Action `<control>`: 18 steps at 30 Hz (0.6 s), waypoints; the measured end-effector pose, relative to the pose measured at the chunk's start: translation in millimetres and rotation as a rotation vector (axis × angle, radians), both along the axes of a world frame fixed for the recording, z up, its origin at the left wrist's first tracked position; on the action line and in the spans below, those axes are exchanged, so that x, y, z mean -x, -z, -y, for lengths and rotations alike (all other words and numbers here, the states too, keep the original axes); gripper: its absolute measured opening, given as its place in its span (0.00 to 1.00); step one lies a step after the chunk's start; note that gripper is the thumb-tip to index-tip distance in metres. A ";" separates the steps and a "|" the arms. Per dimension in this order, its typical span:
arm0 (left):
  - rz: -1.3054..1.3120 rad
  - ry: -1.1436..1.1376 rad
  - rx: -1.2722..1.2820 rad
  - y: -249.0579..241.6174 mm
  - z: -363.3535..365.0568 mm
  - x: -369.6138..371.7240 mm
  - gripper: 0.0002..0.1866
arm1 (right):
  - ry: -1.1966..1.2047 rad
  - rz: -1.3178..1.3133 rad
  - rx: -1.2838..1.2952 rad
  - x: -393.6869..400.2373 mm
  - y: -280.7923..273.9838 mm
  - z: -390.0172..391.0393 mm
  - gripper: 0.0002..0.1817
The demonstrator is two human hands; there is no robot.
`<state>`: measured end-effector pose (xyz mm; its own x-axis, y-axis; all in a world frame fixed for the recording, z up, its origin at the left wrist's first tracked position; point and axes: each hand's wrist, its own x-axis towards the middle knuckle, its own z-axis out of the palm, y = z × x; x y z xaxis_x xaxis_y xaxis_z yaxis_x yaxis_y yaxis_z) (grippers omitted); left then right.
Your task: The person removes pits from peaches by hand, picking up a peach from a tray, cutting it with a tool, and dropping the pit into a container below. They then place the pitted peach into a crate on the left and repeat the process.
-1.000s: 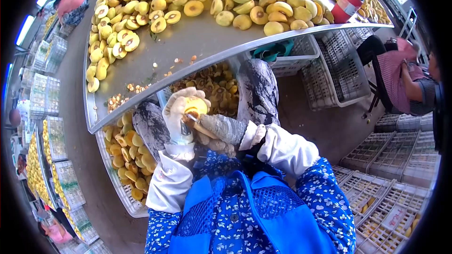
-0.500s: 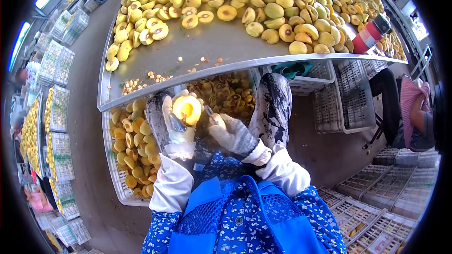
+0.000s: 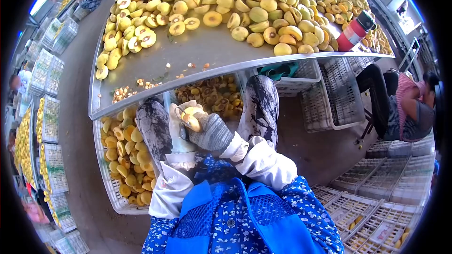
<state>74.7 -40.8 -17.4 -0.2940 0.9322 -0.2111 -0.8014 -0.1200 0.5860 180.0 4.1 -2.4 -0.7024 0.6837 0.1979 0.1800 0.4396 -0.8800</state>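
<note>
My left hand (image 3: 176,129), in a pale glove, is closed around a yellow peach half (image 3: 194,110) just above my lap. My right hand (image 3: 211,134), in a grey and white knitted glove, presses up against it. Its fingers are wrapped round a small pitting tool (image 3: 191,123) with a light handle. The tool's metal end lies at the fruit, mostly hidden by the fingers. Beside my left leg, a white crate (image 3: 109,184) holds many peach halves. Between my knees, under the table edge, lies a heap of darker fruit pieces (image 3: 212,95).
A metal table (image 3: 188,56) in front bears a large pile of peach halves and some pit fragments (image 3: 123,93). A red bottle (image 3: 351,36) leans near its right edge. Plastic crates (image 3: 332,96) stand at right. A co-worker (image 3: 409,103) sits beyond them.
My right hand has moved left with the tool, up to the peach half in my left hand. The fruit's cut face no longer shows openly. The whole view has shifted slightly.
</note>
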 end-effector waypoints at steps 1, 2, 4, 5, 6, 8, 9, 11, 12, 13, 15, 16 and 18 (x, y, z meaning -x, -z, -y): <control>0.069 0.028 0.018 -12.4 1.8 -4.0 0.27 | -0.015 -0.265 0.528 3.5 0.5 15.4 0.11; 0.139 0.051 0.034 -18.9 2.8 -6.7 0.28 | -0.057 -0.263 0.429 -0.4 0.4 19.5 0.10; 0.134 0.043 0.053 -18.1 1.2 -4.0 0.29 | -0.130 -0.272 0.231 -8.2 -0.2 27.6 0.06; 0.131 0.039 0.064 -16.6 0.2 -1.3 0.29 | -0.152 -0.242 0.296 -10.4 5.6 27.8 0.06; 0.127 0.032 0.078 -14.7 0.4 1.2 0.29 | -0.177 -0.212 0.364 -12.7 -0.8 26.7 0.07; 0.139 -0.048 0.096 -10.8 -0.5 5.0 0.29 | -0.233 -0.106 0.205 -35.0 -8.2 18.7 0.10; 0.120 -0.085 0.113 -11.1 -0.4 6.7 0.29 | -0.157 0.047 0.205 -40.8 -10.0 16.2 0.11; 0.089 -0.130 0.126 -9.8 -0.8 8.0 0.28 | -0.018 0.222 0.224 -45.7 -11.7 15.0 0.14; 0.052 -0.120 0.093 -8.0 -1.0 7.9 0.28 | -0.031 0.189 0.154 -46.1 -5.0 13.9 0.14; 0.015 -0.109 0.062 -5.8 -0.4 7.7 0.27 | -0.043 0.156 0.087 -45.6 7.7 13.1 0.14; -0.114 -0.132 0.040 -6.1 -0.2 3.4 0.25 | -0.049 0.161 0.080 -42.3 9.0 12.9 0.14; -0.226 -0.158 0.066 -6.0 -0.3 1.7 0.24 | -0.053 0.163 0.077 -40.6 9.6 12.8 0.14; -0.453 -0.211 0.117 -10.4 -0.8 -1.3 0.24 | -0.043 0.188 0.269 -35.3 -6.7 14.1 0.14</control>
